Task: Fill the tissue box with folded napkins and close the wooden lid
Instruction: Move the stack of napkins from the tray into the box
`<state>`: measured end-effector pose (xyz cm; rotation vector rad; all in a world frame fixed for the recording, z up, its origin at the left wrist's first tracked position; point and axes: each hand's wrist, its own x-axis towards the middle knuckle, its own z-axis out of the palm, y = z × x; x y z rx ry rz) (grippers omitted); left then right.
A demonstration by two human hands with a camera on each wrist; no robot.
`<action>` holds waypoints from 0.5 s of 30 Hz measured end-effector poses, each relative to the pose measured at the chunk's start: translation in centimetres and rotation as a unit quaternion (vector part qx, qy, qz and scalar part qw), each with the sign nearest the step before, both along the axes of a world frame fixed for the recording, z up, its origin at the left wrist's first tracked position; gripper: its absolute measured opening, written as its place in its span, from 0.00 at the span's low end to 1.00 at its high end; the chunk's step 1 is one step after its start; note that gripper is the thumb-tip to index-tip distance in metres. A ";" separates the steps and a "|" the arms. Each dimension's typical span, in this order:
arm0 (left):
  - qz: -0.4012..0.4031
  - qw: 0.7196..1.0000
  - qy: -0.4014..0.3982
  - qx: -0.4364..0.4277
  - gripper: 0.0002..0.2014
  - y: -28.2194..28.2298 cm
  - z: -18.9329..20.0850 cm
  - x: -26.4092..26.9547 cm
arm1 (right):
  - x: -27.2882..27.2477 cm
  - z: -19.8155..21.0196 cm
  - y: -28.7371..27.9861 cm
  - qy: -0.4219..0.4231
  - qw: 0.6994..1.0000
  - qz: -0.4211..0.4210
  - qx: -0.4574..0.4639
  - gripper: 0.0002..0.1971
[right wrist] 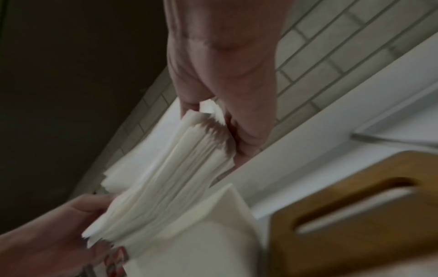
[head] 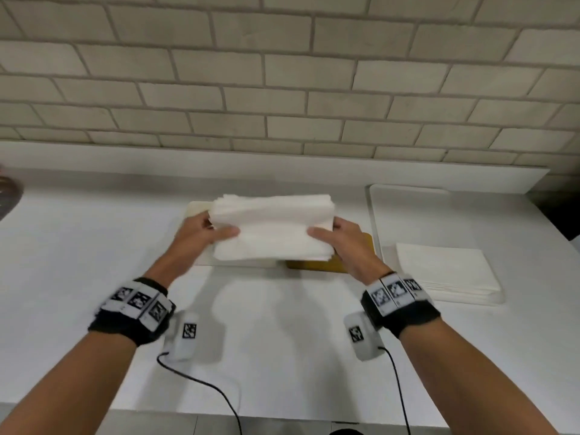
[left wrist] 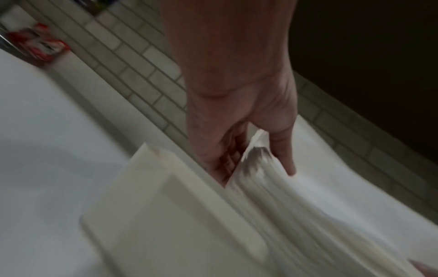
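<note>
I've got both hands, left hand (head: pixel 201 237) and right hand (head: pixel 342 240), clamped on the napkin stack's (head: pixel 271 227) ends so it stays square right over the box (left wrist: pixel 166 215), lid (right wrist: pixel 350 209) parked beside the box.

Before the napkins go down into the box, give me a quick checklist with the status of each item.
1. Left hand grips the napkin stack at its left end: ok.
2. Right hand grips the right end: ok.
3. Stack held above the white box: ok.
4. Box open, wooden lid off and lying beside it on the counter: ok.
5. Stack edges even: not ok, sheet ends look ragged at both grips.
6. Box inside free of obstructions: cannot tell, the stack hides it.
</note>
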<state>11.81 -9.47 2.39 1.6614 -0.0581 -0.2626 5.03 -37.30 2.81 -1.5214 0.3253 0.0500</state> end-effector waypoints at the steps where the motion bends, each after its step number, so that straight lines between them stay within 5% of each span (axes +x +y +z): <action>1: 0.009 1.000 0.020 0.000 0.20 1.1 0.9 1.3 | 1.7 0.7 1.2 0.012 1.000 0.001 -0.008 0.17; 5: 0.016 0.995 0.062 0.075 0.14 4.3 2.8 5.4 | 7.4 0.8 6.0 0.070 0.997 -0.010 -0.038 0.20; 8: 0.032 0.983 0.091 0.159 0.19 5.2 2.0 7.6 | 9.6 -0.4 8.4 0.131 0.987 -0.017 -0.090 0.25; 15: 0.037 0.930 0.101 0.352 0.24 3.8 0.4 9.4 | 10.4 -0.8 11.3 0.155 0.932 -0.026 -0.327 0.21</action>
